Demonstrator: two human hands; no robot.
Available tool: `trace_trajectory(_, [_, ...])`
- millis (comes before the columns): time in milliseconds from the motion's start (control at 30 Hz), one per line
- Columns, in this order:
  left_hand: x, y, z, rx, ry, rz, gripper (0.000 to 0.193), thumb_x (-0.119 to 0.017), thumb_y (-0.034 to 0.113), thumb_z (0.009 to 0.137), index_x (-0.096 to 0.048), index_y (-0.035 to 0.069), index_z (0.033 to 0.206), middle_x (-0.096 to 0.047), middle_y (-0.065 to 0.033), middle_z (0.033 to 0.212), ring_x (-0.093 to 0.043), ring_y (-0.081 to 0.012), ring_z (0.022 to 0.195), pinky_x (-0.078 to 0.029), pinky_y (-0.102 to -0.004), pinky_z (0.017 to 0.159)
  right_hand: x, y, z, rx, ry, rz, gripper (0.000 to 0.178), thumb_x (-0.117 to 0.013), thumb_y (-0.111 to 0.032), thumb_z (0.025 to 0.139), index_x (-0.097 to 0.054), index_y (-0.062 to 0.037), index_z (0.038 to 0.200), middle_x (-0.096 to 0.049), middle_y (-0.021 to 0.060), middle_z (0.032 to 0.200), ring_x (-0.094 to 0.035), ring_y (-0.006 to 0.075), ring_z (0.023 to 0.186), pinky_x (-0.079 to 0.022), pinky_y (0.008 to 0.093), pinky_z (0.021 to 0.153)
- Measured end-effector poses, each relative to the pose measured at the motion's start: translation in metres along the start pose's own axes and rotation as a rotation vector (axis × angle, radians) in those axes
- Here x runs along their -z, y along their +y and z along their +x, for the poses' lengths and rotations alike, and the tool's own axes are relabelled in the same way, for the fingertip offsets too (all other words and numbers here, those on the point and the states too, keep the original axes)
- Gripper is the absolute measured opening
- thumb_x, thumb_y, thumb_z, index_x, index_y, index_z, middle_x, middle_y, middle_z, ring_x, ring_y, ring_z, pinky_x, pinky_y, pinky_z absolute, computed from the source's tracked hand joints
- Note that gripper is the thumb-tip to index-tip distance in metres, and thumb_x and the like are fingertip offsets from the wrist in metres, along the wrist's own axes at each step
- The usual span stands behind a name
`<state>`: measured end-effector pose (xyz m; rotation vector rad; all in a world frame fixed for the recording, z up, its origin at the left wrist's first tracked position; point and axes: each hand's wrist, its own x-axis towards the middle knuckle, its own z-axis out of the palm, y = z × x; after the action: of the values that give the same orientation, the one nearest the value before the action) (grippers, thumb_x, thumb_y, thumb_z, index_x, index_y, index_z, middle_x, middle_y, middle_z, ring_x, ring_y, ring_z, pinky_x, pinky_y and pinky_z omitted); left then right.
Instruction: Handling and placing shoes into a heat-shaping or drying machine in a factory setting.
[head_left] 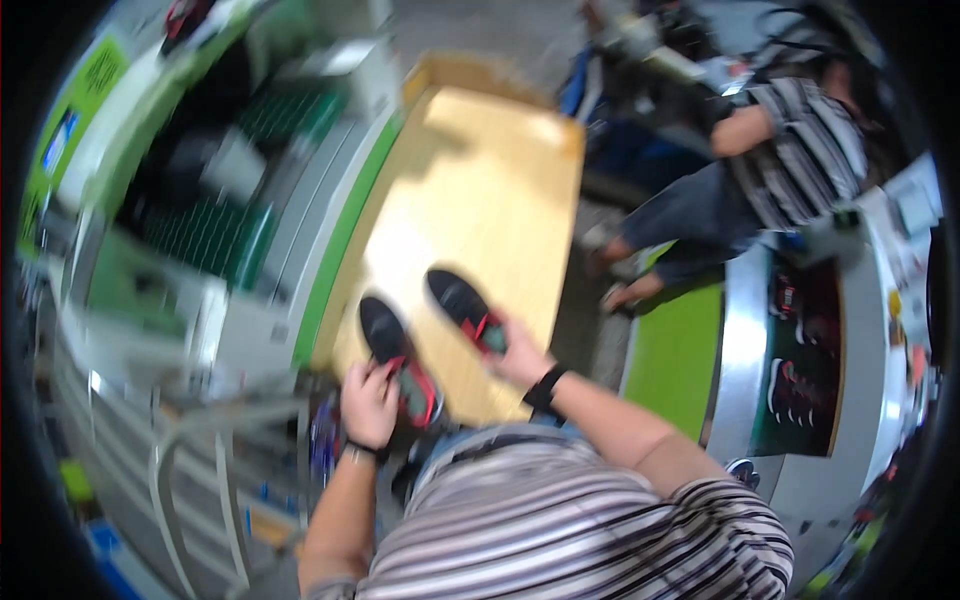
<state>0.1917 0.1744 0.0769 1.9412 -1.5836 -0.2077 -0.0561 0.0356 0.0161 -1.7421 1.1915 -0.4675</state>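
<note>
Holding one black shoe (398, 360) in my left hand (368, 402), another black shoe (468, 310) in my right hand (520, 358), each grip closing near the heel; either could be slipping onto the wooden bench (500, 190).

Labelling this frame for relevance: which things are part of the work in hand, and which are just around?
In hand:
- left hand gripping a dark shoe with red trim
- right hand gripping a second dark shoe
- wooden table beneath both shoes

Just around:
- more shoes in the bay at right
- green-edged machine at left
- seated person in a striped shirt
</note>
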Motion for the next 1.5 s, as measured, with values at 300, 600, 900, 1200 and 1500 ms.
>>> trace_trajectory(300, [-0.025, 0.007, 0.018, -0.113, 0.052, 0.366, 0.015, -0.063, 0.004, 0.077, -0.07, 0.009, 0.09, -0.055, -0.0147, 0.126, -0.048, -0.0362, 0.118, -0.037, -0.0485, 0.098, 0.018, -0.006, -0.015, -0.012, -0.027, -0.151, 0.098, -0.079, -0.022, 0.072, -0.022, -0.0143, 0.151, -0.045, 0.0263, 0.137, -0.048, 0.0423, 0.124, -0.043, 0.0454, 0.103])
trace_trajectory(600, [-0.032, 0.012, -0.031, 0.081, -0.055, -0.277, 0.087, -0.071, 0.009, 0.073, -0.027, 0.001, 0.148, -0.022, -0.0294, 0.149, -0.025, -0.0441, 0.137, -0.02, -0.0476, 0.115, 0.022, 0.03, -0.034, 0.185, -0.192, 0.145, 0.096, -0.075, -0.018, 0.08, -0.014, -0.0041, 0.153, -0.036, 0.0253, 0.147, -0.035, 0.0325, 0.14, -0.03, 0.0369, 0.114])
trace_trajectory(900, [-0.005, 0.015, 0.055, 0.766, 0.201, -1.099, 0.07, -0.067, -0.007, 0.07, -0.038, 0.001, 0.133, -0.055, -0.0116, 0.119, -0.058, -0.0201, 0.101, -0.051, -0.0315, 0.086, 0.06, -0.037, 0.052, -0.165, -0.044, 0.66, 0.063, -0.069, -0.018, 0.087, -0.043, 0.0005, 0.141, -0.06, 0.011, 0.122, -0.058, 0.0186, 0.11, -0.045, 0.0308, 0.097])
trace_trajectory(1200, [0.125, 0.048, 0.141, 0.3, 0.725, -0.591, 0.066, -0.064, -0.004, 0.074, -0.037, 0.0, 0.134, -0.03, -0.0237, 0.148, -0.034, -0.031, 0.137, -0.023, -0.0386, 0.115, 0.049, -0.236, 0.247, 0.522, -0.095, 0.611, 0.059, -0.071, -0.015, 0.086, -0.046, 0.0022, 0.137, -0.062, 0.0111, 0.12, -0.059, 0.0165, 0.107, -0.046, 0.0293, 0.096])
trace_trajectory(1500, [0.143, -0.054, 0.242, 0.471, 0.99, -0.034, 0.078, -0.066, 0.007, 0.078, -0.027, 0.003, 0.146, -0.015, -0.0326, 0.15, -0.028, -0.0466, 0.137, -0.027, -0.0465, 0.114, -0.058, -0.31, 0.386, 0.512, 0.206, -0.269, 0.076, -0.062, -0.039, 0.089, -0.023, -0.0259, 0.152, -0.039, 0.0218, 0.143, -0.047, 0.0451, 0.125, -0.04, 0.0464, 0.104])
